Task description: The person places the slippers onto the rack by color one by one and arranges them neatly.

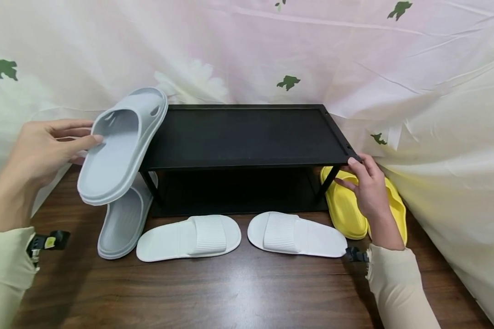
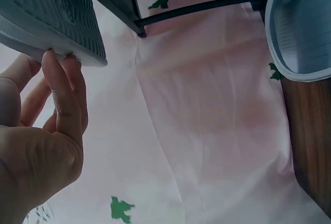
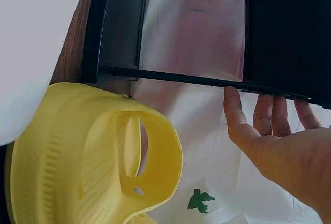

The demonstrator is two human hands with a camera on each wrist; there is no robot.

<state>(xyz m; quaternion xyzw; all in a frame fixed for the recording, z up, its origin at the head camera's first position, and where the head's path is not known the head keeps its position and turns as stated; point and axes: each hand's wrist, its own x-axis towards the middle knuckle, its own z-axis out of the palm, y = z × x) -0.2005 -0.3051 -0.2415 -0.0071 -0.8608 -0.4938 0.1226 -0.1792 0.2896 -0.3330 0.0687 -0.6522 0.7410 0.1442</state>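
My left hand [image 1: 39,148] pinches a light grey slipper [image 1: 115,151] by its side edge, thumb on the footbed. The slipper is raised and tilted at the left end of a black two-tier rack [image 1: 243,137]; its ribbed sole [image 2: 57,12] shows in the left wrist view. Below it, the other grey slipper [image 1: 123,221] lies on the wooden surface beside the rack. With thumb and fingers, my right hand [image 1: 370,187] grips the rack's front right corner. Behind that hand, a pair of yellow slippers [image 1: 346,208] leans beside the rack's right end.
Two white slippers lie in front of the rack, the left one [image 1: 169,240] and the right one [image 1: 317,237] with their toes facing each other. A pale cloth [image 1: 247,55] with green bird shapes hangs behind and at both sides. The brown wooden surface [image 1: 189,297] extends in front.
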